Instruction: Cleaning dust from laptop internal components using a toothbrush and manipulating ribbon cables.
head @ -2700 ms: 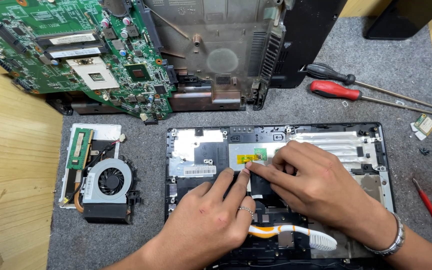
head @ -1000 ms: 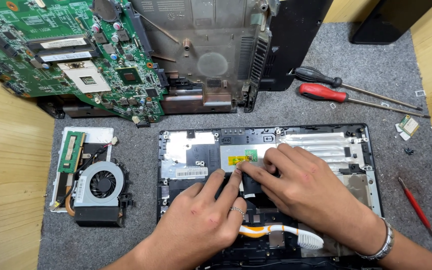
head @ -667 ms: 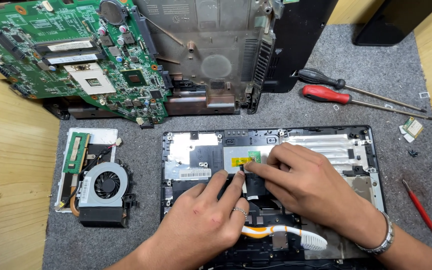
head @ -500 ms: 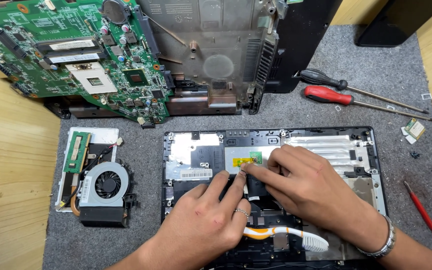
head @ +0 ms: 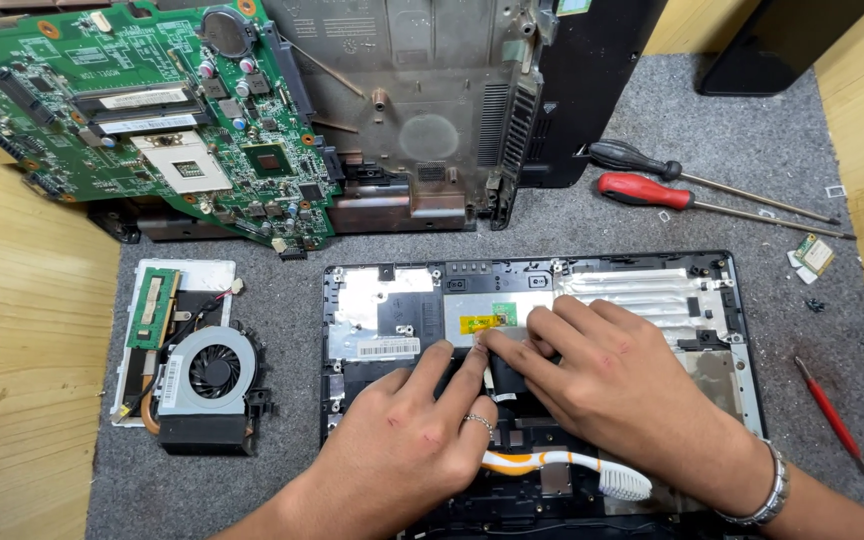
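A black laptop palmrest shell (head: 352, 300) lies inside-up on the grey mat, with silver shielding and a small green board with a yellow label (head: 484, 321) at its middle. My left hand (head: 407, 440) rests flat on the shell, a ring on one finger, its fingertips pressing near a small black piece (head: 508, 378) under the green board. My right hand (head: 612, 385), with a metal bracelet at the wrist, pinches that same spot from the right. Both sets of fingertips meet there; the grasped part is mostly hidden. An orange-and-white toothbrush (head: 562, 468) lies in the shell under my hands.
A green motherboard (head: 152, 130) leans on a grey laptop base (head: 422, 110) at the back. A cooling fan (head: 207, 375) and memory stick (head: 155, 308) lie left. Black (head: 632, 160) and red (head: 652, 192) screwdrivers lie at the right, a thin red tool (head: 830, 412) nearer, a small card (head: 814, 254) beside.
Both hands stay at the middle of the shell; the fingertips shift slightly around the small black piece. The view wobbles a little.
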